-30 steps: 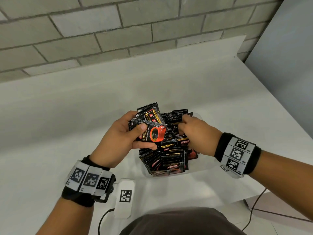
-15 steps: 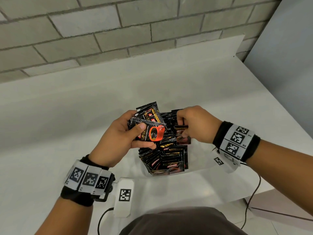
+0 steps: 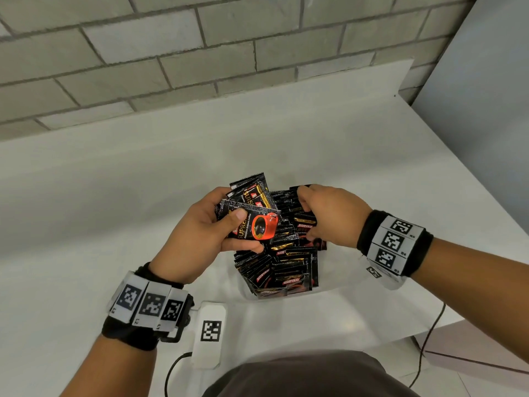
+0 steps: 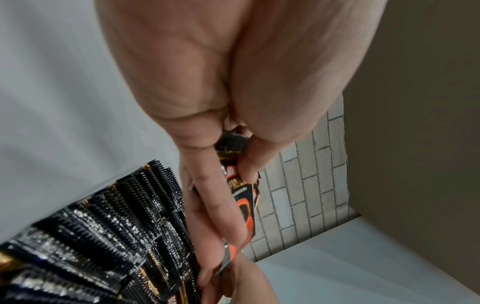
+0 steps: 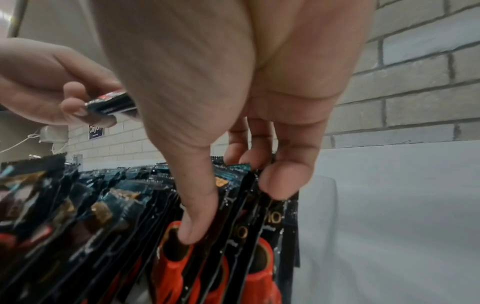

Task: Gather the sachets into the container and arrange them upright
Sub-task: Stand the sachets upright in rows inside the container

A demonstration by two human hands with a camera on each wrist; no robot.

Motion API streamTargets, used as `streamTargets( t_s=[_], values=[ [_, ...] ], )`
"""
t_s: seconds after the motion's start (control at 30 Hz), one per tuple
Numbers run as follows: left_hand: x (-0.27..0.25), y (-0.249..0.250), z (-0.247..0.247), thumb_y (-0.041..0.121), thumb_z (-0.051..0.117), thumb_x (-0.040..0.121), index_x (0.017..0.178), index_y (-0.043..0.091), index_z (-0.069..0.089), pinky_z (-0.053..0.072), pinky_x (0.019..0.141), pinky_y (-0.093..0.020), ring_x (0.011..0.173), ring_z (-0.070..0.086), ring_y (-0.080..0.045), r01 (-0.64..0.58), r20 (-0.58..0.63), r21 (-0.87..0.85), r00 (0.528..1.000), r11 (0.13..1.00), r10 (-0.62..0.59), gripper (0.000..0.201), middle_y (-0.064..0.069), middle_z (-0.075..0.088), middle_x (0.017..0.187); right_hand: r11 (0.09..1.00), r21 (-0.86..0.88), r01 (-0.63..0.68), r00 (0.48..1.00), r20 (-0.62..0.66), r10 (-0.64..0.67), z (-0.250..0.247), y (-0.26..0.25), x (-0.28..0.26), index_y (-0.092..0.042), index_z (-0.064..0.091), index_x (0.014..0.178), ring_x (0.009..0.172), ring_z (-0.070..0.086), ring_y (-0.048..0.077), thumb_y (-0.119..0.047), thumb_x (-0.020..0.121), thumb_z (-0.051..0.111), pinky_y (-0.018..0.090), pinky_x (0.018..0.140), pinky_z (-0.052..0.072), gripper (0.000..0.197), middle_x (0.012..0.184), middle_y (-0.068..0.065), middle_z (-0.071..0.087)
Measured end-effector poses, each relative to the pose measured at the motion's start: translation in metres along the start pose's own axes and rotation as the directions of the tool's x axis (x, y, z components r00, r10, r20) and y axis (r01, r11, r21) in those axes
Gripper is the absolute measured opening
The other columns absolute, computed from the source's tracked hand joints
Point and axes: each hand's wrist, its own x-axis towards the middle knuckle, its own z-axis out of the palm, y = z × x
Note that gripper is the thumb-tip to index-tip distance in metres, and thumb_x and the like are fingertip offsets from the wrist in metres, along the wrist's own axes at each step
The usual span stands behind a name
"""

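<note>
My left hand [image 3: 200, 233] still grips loose sachets [image 3: 252, 222]; my right hand [image 3: 329, 216] has risen slightly, thumb and fingers pinching upright packed sachets [image 5: 233, 216].

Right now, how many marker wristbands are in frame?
2. The left wrist band and the right wrist band. The white tagged box on the table by the left wrist is not a band.
</note>
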Motion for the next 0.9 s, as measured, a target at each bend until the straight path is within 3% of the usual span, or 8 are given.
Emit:
streamTargets(
  t_s=[0.07,0.23,0.37,0.47,0.57,0.67,0.8,0.9],
  values=[
    [0.000,-0.001,-0.001,0.010,0.055,0.101,0.128,0.015,0.056,0.065,0.073,-0.034,0.084,0.074,-0.049,0.000,0.001,0.009,1.000,1.000,0.000,0.027,-0.016,0.075,0.112,1.000,0.027,-0.003,1.000,0.000,0.003,0.000,0.001,-0.002,-0.023,0.038,0.098,0.078,0.057,0.021,-0.029,0.066,0.091,0.034,0.064,0.049,0.062,0.099,0.000,0.054],
    [0.001,0.000,0.000,0.012,0.056,0.100,0.129,0.014,0.056,0.065,0.074,-0.034,0.085,0.075,-0.048,-0.001,-0.001,0.025,1.000,1.000,0.001,0.029,-0.016,0.075,0.111,0.989,0.146,0.005,1.000,-0.029,0.000,-0.007,0.008,-0.003,-0.019,0.047,0.097,0.071,0.046,0.012,-0.024,0.060,0.095,0.025,0.055,0.034,0.061,0.092,-0.005,0.046],
    [0.002,0.001,0.002,0.015,0.058,0.098,0.128,0.014,0.055,0.065,0.074,-0.034,0.084,0.075,-0.048,0.002,-0.002,0.039,1.000,0.999,-0.002,0.031,-0.017,0.076,0.108,0.972,0.235,-0.008,1.000,-0.024,0.014,-0.016,0.016,-0.004,-0.021,0.056,0.093,0.078,0.053,0.014,-0.015,0.065,0.091,0.033,0.069,0.051,0.045,0.095,-0.002,0.052],
    [0.004,0.000,0.004,0.012,0.057,0.100,0.128,0.014,0.056,0.065,0.075,-0.035,0.084,0.074,-0.049,0.010,-0.003,0.038,1.000,0.999,-0.010,0.028,-0.013,0.077,0.102,0.956,0.293,-0.007,0.996,-0.087,0.034,-0.026,0.024,-0.006,-0.024,0.060,0.092,0.076,0.059,0.007,-0.010,0.072,0.085,0.025,0.069,0.050,0.034,0.097,-0.003,0.058],
    [0.005,0.000,0.007,0.015,0.059,0.098,0.129,0.015,0.055,0.064,0.081,-0.039,0.084,0.074,-0.049,0.019,0.004,0.042,1.000,0.999,-0.019,0.032,-0.012,0.077,0.102,0.941,0.338,0.010,0.982,-0.182,0.055,-0.036,0.029,-0.009,-0.028,0.059,0.087,0.077,0.063,0.012,-0.009,0.078,0.079,0.024,0.070,0.046,0.029,0.094,-0.004,0.060],
    [0.006,0.001,0.010,0.021,0.062,0.093,0.130,0.017,0.054,0.062,0.085,-0.042,0.086,0.074,-0.049,0.022,0.014,0.052,1.000,0.998,-0.023,0.038,-0.011,0.077,0.106,0.934,0.358,0.011,0.959,-0.267,0.091,-0.045,0.030,-0.014,-0.025,0.062,0.087,0.077,0.062,0.009,-0.009,0.083,0.073,0.019,0.069,0.047,0.021,0.090,-0.005,0.064],
    [0.005,0.004,0.015,0.019,0.063,0.092,0.127,0.018,0.056,0.063,0.082,-0.042,0.085,0.074,-0.049,0.006,0.005,0.029,1.000,1.000,-0.006,0.036,-0.008,0.077,0.103,0.791,0.600,0.118,0.964,-0.260,0.053,-0.057,0.007,-0.032,-0.023,0.066,0.097,0.075,0.066,0.016,-0.011,0.082,0.076,0.027,0.071,0.055,0.021,0.087,-0.005,0.070],
    [0.006,0.006,0.022,0.013,0.063,0.092,0.129,0.008,0.054,0.062,0.078,-0.053,0.088,0.073,-0.051,-0.033,0.013,-0.008,0.999,0.999,0.033,0.038,-0.016,0.073,0.117,0.705,0.679,0.205,0.965,-0.262,-0.028,-0.058,-0.022,-0.042,-0.022,0.064,0.098,0.070,0.066,0.021,-0.029,0.075,0.088,0.030,0.065,0.055,0.035,0.083,-0.002,0.069]
  ],
)
